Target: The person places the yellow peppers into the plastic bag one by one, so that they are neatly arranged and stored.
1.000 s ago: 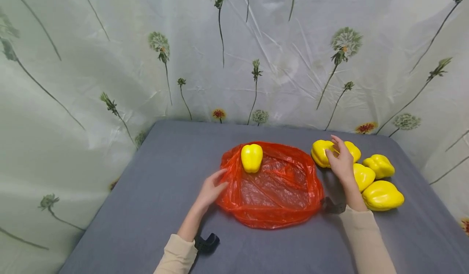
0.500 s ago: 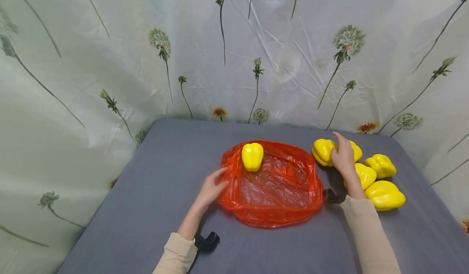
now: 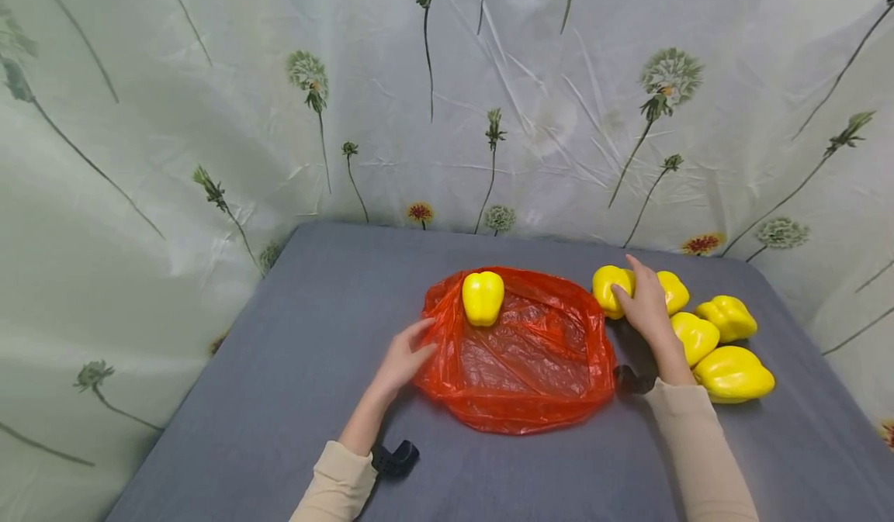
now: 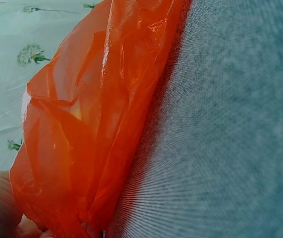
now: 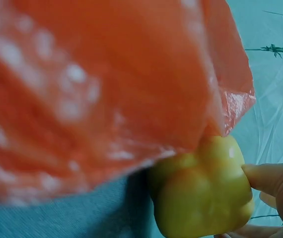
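- Head view: 1 table [image 3: 265,398], grey-covered, is backed by a flower-printed curtain [image 3: 363,64].
- 1 red plastic bag [image 3: 524,415] is spread between the table's left and right edges, its mouth open upward, short of the back edge.
- 6 yellow peppers are counted: 1 within the bag, 5 toward the table's back right corner.
- Of these, 1 bagged pepper [image 3: 483,299] is placed at the bag's back left.
- 1 held pepper [image 3: 609,285] is found just beside the bag's right rim, near the table's back edge.
- 4 others are grouped along the table's right side: back pepper [image 3: 673,292], partly hidden; middle pepper [image 3: 695,339]; outer pepper [image 3: 728,318]; front pepper [image 3: 735,375].
- 2 hands are shown, with 2 cream sleeves [image 3: 701,444] and 2 black wrist devices [image 3: 396,460].
- Left hand [image 3: 401,361]: fingertips and thumb are set against the bag's left side.
- Right hand [image 3: 648,309]: extended over the held pepper.
- Left wrist view: 1 bag wall is seen, with part of the hand below; whether the film is pinched cannot be told.
- Right wrist view: 1 pepper is gripped between thumb [image 5: 263,177] and fingers, partly covered from view by the bag.
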Available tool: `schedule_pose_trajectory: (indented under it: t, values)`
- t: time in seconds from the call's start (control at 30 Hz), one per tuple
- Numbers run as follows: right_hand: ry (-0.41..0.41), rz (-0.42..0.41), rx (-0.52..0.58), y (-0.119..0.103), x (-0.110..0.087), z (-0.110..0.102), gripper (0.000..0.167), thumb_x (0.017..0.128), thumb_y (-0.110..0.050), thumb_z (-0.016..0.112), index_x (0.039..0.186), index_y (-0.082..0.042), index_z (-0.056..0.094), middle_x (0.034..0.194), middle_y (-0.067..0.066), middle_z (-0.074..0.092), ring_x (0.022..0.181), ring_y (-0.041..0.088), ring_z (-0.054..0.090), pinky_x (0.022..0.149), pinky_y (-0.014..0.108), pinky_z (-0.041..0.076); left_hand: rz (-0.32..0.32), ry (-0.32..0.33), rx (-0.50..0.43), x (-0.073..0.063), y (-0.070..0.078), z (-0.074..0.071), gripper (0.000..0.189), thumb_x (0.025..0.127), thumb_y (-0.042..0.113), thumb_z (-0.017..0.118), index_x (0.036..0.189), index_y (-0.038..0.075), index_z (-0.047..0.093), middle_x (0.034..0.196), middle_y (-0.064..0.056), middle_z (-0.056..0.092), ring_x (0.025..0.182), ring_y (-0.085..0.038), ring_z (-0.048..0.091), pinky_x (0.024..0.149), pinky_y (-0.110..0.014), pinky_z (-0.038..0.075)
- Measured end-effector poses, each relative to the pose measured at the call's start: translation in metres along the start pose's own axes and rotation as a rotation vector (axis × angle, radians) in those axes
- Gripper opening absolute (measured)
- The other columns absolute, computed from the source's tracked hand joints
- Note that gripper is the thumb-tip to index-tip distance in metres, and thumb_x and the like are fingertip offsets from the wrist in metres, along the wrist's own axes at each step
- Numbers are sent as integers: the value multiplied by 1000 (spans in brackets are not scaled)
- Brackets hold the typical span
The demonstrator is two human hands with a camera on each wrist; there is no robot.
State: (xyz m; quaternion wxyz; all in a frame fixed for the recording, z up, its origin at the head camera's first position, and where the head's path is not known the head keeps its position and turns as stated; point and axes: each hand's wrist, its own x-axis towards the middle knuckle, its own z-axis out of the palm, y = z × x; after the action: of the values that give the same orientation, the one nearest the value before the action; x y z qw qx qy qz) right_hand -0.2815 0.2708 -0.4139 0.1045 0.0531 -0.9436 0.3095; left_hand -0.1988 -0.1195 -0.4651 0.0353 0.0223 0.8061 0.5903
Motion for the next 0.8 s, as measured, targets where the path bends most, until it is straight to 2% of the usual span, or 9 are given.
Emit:
schedule_pose_trajectory:
  t: [0.27,0.37,0.6,0.8]
  values:
    - [4,28,46,2,-9,8,70,94,-15,53,148,4,11,145,36,26,132,53,27,107,66,24,-18,-13,-8,1,0,0,48,90,10,55,137,10,47,142,-16,47,132,-35,42,109,-54,34]
    - [22,19,51,3,-14,11,67,95,-16,52,147,5,15,146,35,27,133,52,26,108,66,24,-12,-18,-1,1,-2,1,48,90,10,55,137,10,47,143,-16,46,132,-35,42,108,-54,35]
    - [102,-74,80,4,-20,18,56,93,-13,54,141,6,32,145,35,29,134,52,25,108,66,22,-4,-15,-23,0,-2,2,48,91,12,55,138,12,46,142,-15,48,128,-33,48,106,-51,40]
    - [83,-37,115,7,-26,17,58,93,-16,55,142,4,31,148,34,25,138,51,20,108,68,20,1,-16,-3,-1,-4,2,48,91,13,56,138,12,46,142,-16,47,130,-35,46,106,-53,38]
